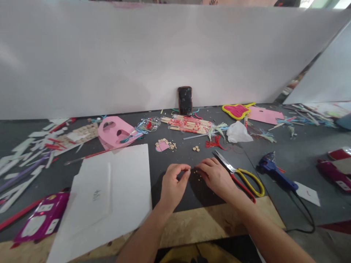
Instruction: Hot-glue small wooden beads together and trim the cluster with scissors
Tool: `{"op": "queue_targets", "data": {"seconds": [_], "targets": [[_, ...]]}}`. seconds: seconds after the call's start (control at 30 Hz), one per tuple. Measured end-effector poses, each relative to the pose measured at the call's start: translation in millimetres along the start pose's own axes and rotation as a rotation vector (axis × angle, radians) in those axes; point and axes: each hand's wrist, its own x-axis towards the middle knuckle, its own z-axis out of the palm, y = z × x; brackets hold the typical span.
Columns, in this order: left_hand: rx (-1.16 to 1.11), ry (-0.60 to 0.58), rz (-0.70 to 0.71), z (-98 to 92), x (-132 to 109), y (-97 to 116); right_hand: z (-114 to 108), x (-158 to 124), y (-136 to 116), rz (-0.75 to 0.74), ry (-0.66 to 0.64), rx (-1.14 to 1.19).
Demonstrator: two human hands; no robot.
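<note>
My left hand (175, 182) is closed in a pinch over the dark table, with something too small to name at its fingertips. Close beside it on the right, my right hand (215, 177) has its fingers bent down at the tabletop, near a few tiny beige pieces (199, 179). Ahead of the hands lies a small pink piece (162, 146) ringed by several beige bits (172, 145). A little cluster of beige pieces (196, 148) sits to its right. Scissors (233, 170) with yellow and red handles lie open just right of my right hand.
White board (128, 182) and magenta device (41, 219) at left; pink cutout (116, 131) behind. A phone (185, 100) leans on the white partition (137, 54), behind wrapped sticks (189, 124). Crumpled tissue (238, 132) and a blue glue gun (276, 173) with its cord are at right.
</note>
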Motion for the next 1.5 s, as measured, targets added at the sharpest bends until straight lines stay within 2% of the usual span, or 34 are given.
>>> {"op": "queue_targets", "data": {"seconds": [0.23, 0.47, 0.57, 0.63, 0.8, 0.87, 0.97, 1.13, 1.27, 1.4, 1.5], "targets": [[-0.013, 0.014, -0.013, -1.6, 1.7, -0.4, 3.8, 10.9, -1.2, 0.002, -0.010, -0.032], [-0.031, 0.001, -0.031, -1.5, 1.0, 0.2, -7.2, -3.1, 9.3, 0.001, 0.077, 0.020], [-0.024, -0.010, -0.064, -0.2, 1.2, -2.3, -15.7, -24.4, 17.9, 0.063, 0.176, 0.023], [-0.013, -0.033, -0.083, 0.6, 1.1, -4.0, -25.3, -45.5, 31.2, 0.162, 0.266, -0.004], [0.033, -0.098, -0.064, 1.9, -2.6, -5.2, -62.1, -108.4, 86.4, 0.566, 0.540, -0.240], [0.035, -0.114, -0.048, 2.1, -4.3, -5.2, -74.1, -130.1, 107.7, 0.648, 0.552, -0.342], [0.040, -0.132, -0.068, 2.7, -5.6, -5.4, -79.1, -150.2, 129.0, 0.668, 0.461, -0.394], [0.024, -0.126, -0.137, 3.2, -5.9, -5.4, -64.5, -144.3, 140.0, 0.619, 0.306, -0.294], [-0.106, -0.118, -0.233, 3.3, -3.8, -6.8, -62.0, -127.2, 145.3, 0.621, 0.286, -0.170], [-0.385, -0.092, -0.377, 3.8, -0.5, -6.6, -81.2, -125.7, 139.5, 0.682, 0.379, -0.035], [-0.610, -0.067, -0.461, 3.6, 1.3, -3.6, -96.7, -133.2, 116.4, 0.742, 0.519, 0.123]]}}
